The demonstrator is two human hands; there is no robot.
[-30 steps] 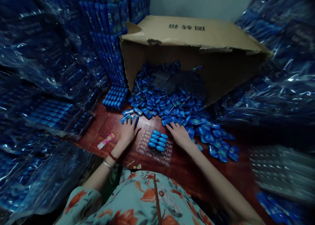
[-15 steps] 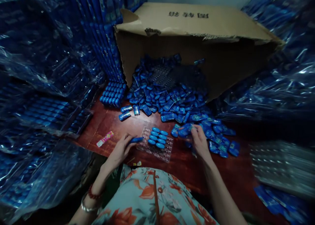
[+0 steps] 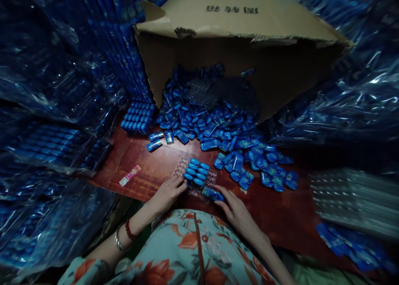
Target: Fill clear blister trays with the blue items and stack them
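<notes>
A clear plastic tray with moulded pockets (image 3: 180, 165) lies on the table, with two short rows of glossy blue oval capsule-shaped pieces (image 3: 193, 174) on its middle. At its near left edge is my left hand (image 3: 170, 192), fingers closed on a small blue packet that they mostly hide. My right hand (image 3: 234, 208) grips another small blue packet (image 3: 215, 194) between thumb and fingers, over the tray's near right corner. Beyond it, loose blue packets (image 3: 238, 168) spread across the table.
A cardboard box (image 3: 237, 16) opens toward me, blue packets (image 3: 199, 122) spilling out. Filled blue trays (image 3: 137, 117) stand at its left. Clear trays (image 3: 352, 197) are stacked at right. Plastic-wrapped stacks (image 3: 46, 77) flank the table (image 3: 143, 172), where a pink strip (image 3: 130, 176) lies.
My right hand has moved left from the loose packets to the tray, bringing a blue packet. My left hand has moved right, taking its packet to the tray's edge. The view has shifted slightly.
</notes>
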